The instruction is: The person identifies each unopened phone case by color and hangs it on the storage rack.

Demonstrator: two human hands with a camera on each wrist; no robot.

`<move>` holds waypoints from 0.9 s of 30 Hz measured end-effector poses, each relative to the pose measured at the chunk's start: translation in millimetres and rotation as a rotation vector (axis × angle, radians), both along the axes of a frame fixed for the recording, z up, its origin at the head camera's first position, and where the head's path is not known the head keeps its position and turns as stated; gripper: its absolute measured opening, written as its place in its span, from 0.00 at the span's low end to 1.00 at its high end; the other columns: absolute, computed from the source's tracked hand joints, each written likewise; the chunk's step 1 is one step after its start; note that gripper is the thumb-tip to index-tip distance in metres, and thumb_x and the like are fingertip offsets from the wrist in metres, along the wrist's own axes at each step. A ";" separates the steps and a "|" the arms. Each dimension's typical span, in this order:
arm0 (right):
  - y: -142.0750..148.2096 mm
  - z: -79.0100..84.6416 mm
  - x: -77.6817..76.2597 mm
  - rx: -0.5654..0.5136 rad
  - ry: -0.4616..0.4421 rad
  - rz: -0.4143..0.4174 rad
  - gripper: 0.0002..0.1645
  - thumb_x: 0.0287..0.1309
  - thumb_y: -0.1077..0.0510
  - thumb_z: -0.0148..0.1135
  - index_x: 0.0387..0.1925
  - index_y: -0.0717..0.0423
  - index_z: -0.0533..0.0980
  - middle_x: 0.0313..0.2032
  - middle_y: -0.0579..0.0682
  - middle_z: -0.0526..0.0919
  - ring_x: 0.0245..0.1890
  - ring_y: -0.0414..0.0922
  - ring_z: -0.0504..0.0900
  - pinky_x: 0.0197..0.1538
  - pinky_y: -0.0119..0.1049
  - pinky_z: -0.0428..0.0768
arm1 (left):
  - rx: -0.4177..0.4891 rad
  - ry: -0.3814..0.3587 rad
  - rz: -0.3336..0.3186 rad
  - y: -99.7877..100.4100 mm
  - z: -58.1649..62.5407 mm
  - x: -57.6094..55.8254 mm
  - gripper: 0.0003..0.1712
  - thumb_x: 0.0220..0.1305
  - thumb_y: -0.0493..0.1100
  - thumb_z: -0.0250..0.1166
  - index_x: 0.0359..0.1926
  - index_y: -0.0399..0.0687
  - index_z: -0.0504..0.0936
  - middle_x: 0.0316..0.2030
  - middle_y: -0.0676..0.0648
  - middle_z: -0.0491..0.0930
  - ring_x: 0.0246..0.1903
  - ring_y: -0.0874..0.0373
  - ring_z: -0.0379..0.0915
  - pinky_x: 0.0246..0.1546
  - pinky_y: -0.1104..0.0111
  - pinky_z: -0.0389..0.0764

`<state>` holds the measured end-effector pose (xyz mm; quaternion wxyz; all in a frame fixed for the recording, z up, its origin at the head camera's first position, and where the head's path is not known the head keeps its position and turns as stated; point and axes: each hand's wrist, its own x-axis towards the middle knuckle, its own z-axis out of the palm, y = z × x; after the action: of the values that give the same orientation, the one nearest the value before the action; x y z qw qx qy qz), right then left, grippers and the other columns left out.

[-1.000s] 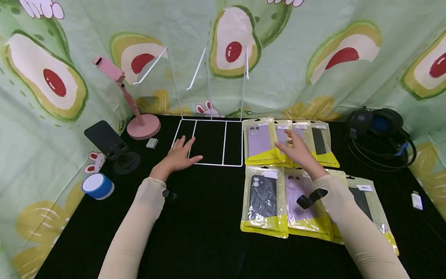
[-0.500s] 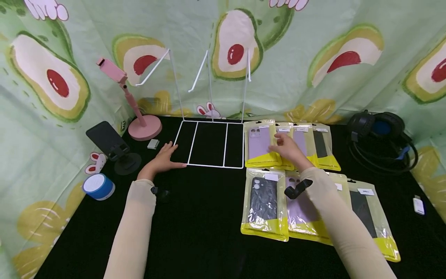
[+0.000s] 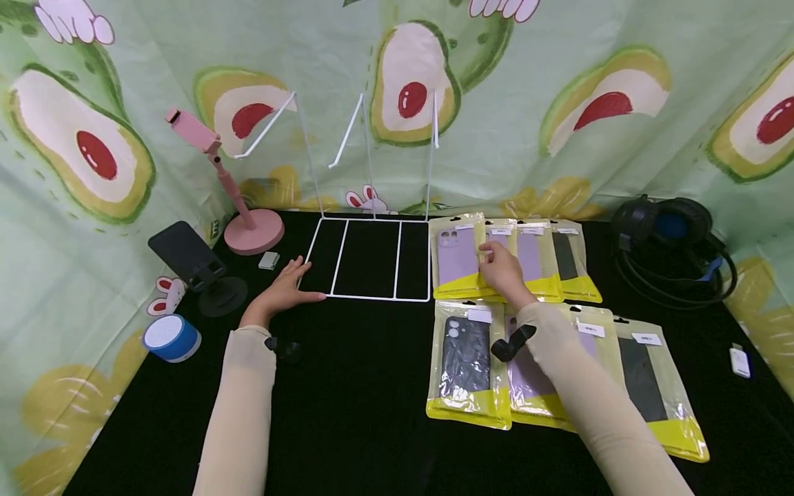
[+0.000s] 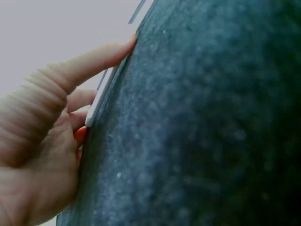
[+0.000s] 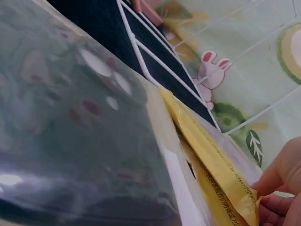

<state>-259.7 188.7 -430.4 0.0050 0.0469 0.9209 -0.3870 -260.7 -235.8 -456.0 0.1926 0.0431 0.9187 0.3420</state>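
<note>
At the front left corner of a white wire rack (image 3: 378, 298) rests my left hand (image 3: 280, 289), its thumb along the front bar and its fingers by the left side. The left wrist view shows the thumb and fingers (image 4: 89, 66) spread about the white bar (image 4: 97, 103). My right hand (image 3: 504, 272) pinches the right edge of a bagged lilac phone case (image 3: 455, 256), leftmost in the back row. That bag's yellow lower part (image 5: 211, 165) meets the thumb and fingers in the right wrist view. Three hooked arms (image 3: 347, 131) rise from the rack's back.
More bagged phone cases lie in two rows, including a dark one (image 3: 465, 355) in front. On the left stand a pink phone stand (image 3: 254, 232), a black phone holder (image 3: 189, 255) and a blue speaker (image 3: 172, 339). Black headphones (image 3: 673, 220) and a white USB stick (image 3: 739, 361) lie right.
My left hand has moved from over the rack to its front left corner. My right hand has come left and down onto the leftmost back bag's edge, which it now pinches.
</note>
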 end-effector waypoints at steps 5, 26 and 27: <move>3.1 -0.8 6.9 -0.157 0.074 -0.083 0.19 0.56 0.68 0.48 0.50 0.65 0.75 0.31 0.51 0.70 0.32 0.47 0.67 0.33 0.32 0.64 | 0.000 -0.001 -0.006 0.4 0.5 -0.9 0.57 0.56 0.57 0.68 0.74 0.41 0.44 0.74 0.38 0.30 0.72 0.44 0.19 0.67 0.44 0.32; -43.5 60.3 88.5 -0.751 0.430 0.354 0.10 0.61 0.73 0.53 0.43 0.77 0.71 0.37 0.41 0.79 0.33 0.37 0.75 0.35 0.24 0.74 | -0.002 0.022 -0.007 -3.0 -5.9 -1.2 0.59 0.53 0.59 0.69 0.74 0.42 0.45 0.74 0.39 0.31 0.72 0.45 0.20 0.66 0.42 0.32; -47.0 65.2 93.6 -0.756 0.469 0.399 0.09 0.60 0.74 0.52 0.42 0.77 0.72 0.38 0.42 0.79 0.33 0.37 0.75 0.36 0.24 0.74 | 0.000 0.026 -0.010 -3.3 -6.2 -1.1 0.59 0.53 0.59 0.69 0.74 0.41 0.45 0.74 0.39 0.31 0.72 0.44 0.20 0.66 0.42 0.31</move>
<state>-166.1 141.7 -365.2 -0.1119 -0.2239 0.6831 -0.6861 -261.7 -239.1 -462.1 0.1821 0.0520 0.9210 0.3403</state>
